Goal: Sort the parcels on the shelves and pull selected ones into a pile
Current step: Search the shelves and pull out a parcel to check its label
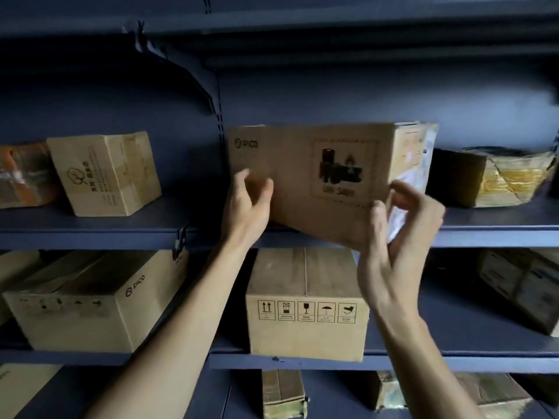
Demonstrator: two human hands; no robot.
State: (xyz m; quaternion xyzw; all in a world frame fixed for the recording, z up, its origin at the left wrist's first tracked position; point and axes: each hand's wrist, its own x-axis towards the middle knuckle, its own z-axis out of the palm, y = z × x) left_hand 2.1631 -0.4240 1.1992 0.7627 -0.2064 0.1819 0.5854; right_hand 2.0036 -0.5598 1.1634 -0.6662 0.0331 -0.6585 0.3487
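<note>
my right hand (pixel 393 237) grips the lower right corner of the pico box (pixel 311 164). the thumb (pixel 378 216) presses on the printed front and my curled fingers (pixel 414 195) wrap round the labelled side. my left hand (pixel 248 204) is at the box's lower left, with loosely bent fingers (pixel 266 186) set apart from the thumb, clamping nothing. i cannot tell if they touch the cardboard. the box sits tilted on the middle shelf (pixel 90 228), its gripped corner dipping past the front edge. on that shelf, a cotton-logo box (pixel 106 173) stands well apart to the left and a taped parcel (pixel 490 179) lies just beside it to the right. a symbol-marked box (pixel 305 300) is on the shelf below.
</note>
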